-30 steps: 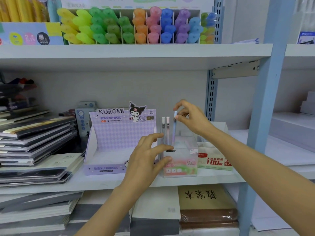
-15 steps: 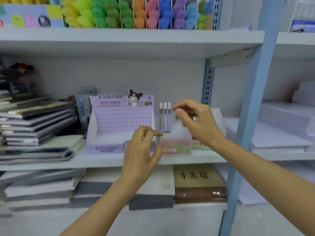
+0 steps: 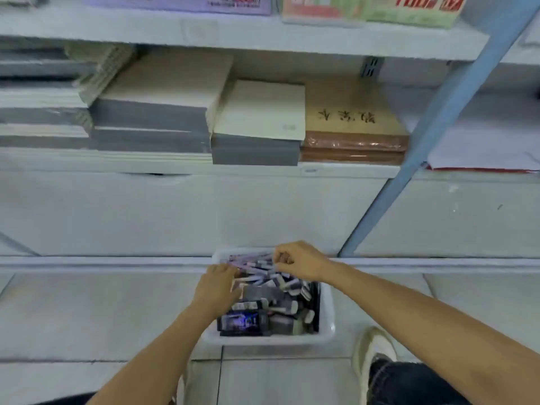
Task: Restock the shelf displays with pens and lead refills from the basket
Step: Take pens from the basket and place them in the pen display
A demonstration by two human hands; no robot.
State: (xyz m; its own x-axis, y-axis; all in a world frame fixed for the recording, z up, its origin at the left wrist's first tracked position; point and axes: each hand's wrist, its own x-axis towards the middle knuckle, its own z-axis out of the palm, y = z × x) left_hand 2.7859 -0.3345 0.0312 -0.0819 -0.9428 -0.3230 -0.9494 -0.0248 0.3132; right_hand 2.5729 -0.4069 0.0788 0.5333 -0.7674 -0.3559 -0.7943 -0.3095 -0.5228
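A white basket stands on the tiled floor below the shelves, filled with several purple and dark packs of pens and lead refills. Both hands are down in it. My left hand lies on the packs at the basket's left side, its fingertips hidden among them. My right hand is at the far edge, fingers curled around the ends of purple packs. The shelf displays show only as cropped bottom edges, the purple box and the box beside it.
Stacks of grey and cream notebooks and a brown wrapped pad fill the lower shelf. A blue upright post slants down on the right. My shoe stands right of the basket.
My view dropped from the shelf displays to the floor. Both hands left the clear pen box on the shelf and went down into the basket.
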